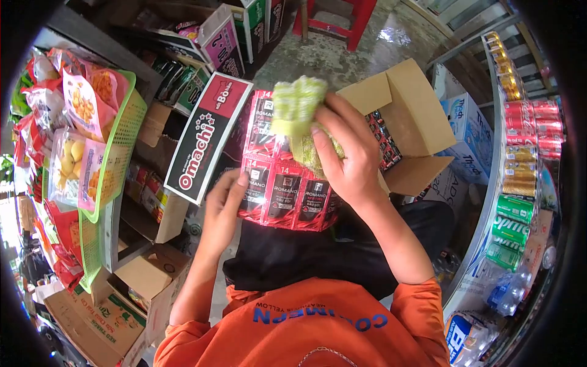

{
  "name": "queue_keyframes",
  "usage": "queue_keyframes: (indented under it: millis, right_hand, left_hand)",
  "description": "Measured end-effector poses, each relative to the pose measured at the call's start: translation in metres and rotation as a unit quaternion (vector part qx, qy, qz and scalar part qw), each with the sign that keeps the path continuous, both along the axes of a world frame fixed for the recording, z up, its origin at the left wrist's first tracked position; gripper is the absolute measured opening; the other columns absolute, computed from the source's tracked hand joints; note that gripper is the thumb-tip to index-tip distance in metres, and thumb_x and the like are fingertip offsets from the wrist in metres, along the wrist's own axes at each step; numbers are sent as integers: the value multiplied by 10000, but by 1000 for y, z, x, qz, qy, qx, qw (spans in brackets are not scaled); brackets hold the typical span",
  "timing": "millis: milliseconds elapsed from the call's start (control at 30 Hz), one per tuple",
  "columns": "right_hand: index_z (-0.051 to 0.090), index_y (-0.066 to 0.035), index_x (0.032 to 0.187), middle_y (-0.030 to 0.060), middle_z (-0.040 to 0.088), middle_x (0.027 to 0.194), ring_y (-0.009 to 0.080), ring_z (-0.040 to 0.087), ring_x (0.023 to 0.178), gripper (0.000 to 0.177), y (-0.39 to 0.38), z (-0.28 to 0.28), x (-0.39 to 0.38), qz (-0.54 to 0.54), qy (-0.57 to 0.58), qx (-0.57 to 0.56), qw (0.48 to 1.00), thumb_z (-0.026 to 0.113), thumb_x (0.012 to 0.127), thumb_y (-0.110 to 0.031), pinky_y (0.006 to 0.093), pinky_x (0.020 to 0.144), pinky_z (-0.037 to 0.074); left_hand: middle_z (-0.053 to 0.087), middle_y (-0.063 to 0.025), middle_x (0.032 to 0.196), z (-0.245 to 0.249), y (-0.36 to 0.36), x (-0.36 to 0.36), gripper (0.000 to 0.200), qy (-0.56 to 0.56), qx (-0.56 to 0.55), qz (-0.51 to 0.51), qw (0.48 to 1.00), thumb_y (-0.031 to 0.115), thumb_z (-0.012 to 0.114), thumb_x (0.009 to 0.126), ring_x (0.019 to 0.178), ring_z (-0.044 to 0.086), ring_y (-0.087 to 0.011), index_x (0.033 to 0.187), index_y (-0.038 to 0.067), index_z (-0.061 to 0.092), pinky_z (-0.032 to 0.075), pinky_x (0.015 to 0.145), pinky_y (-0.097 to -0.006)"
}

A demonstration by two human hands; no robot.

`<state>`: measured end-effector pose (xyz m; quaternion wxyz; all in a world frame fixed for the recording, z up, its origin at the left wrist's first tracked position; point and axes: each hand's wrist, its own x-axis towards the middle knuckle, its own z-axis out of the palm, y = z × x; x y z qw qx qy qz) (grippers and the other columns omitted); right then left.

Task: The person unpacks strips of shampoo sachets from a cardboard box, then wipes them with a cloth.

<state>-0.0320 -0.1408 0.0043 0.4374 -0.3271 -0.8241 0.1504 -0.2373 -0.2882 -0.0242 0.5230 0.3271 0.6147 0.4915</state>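
I have my left hand [225,199] on the left side of the red Romano packs [284,199] by the lap [281,260], and my right hand [351,147], apart from it, squeezes a green cloth [299,101] over them. Right of the Romano packs, an open box [422,107] has small dark packs [386,144] inside. Left of them is the Omachi box [209,137], then a green basket [124,144] with snack bags [82,107] in it.

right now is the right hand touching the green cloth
Touching. The head view shows the right hand holding the green cloth in its grip, thumb against it.
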Motion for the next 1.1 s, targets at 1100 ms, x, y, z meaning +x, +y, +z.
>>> queue_keyframes:
  millis: [1100]
  right_hand:
    - [737,-29,1102,123,721,1181,295,722,1046,255,21,12,-42,64,-67,14,996,736,858,-102,400,855,607]
  left_hand:
    - [682,-19,1036,1,29,20,354,44,85,109,989,221,574,1074,922,582,-50,1288,-58,611,468,808,-215]
